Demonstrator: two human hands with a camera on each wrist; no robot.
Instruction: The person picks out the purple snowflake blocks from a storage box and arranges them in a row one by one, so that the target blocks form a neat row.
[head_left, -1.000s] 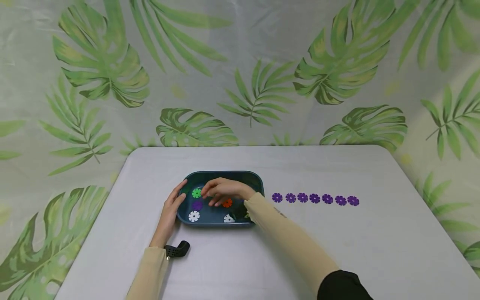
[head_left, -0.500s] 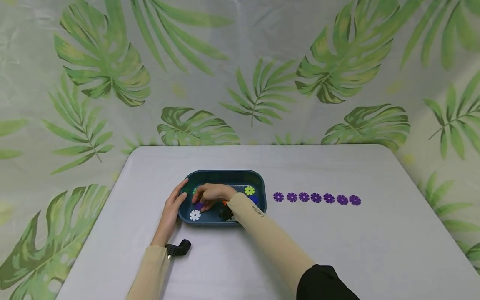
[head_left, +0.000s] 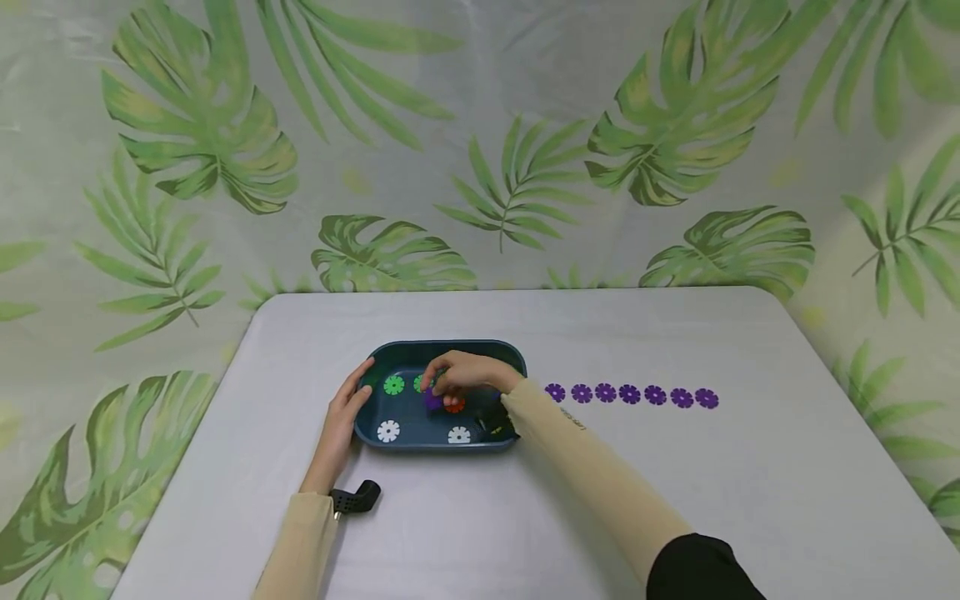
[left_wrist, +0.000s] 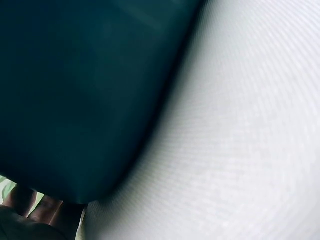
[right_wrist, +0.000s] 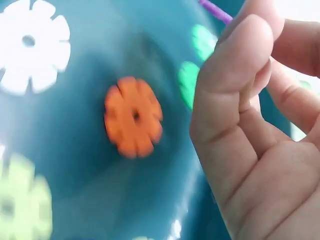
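Observation:
My right hand (head_left: 467,372) is over the dark teal tray (head_left: 420,447), pinching a purple flower-shaped disc (head_left: 432,399) between thumb and fingers. In the right wrist view only a thin edge of this purple disc (right_wrist: 216,10) shows past the fingertips. My left hand (head_left: 341,417) holds the tray's left end at the rim; in the left wrist view its fingers (left_wrist: 46,207) are seen beside the tray's outer wall (left_wrist: 95,100). Inside the tray, near the right hand, lie an orange disc (right_wrist: 134,117), green discs (head_left: 393,385) and white discs (head_left: 387,431).
A row of several purple flower-shaped discs (head_left: 629,395) lies on the white table (head_left: 675,492), right of the tray. A yellow-green disc (right_wrist: 22,200) shows in the right wrist view. Behind the table hangs a leaf-patterned cloth (head_left: 525,100).
The right hand reached to the tray's left part, took hold of the purple disc there, and has moved back right and up with it. The left hand has stayed at the tray's rim.

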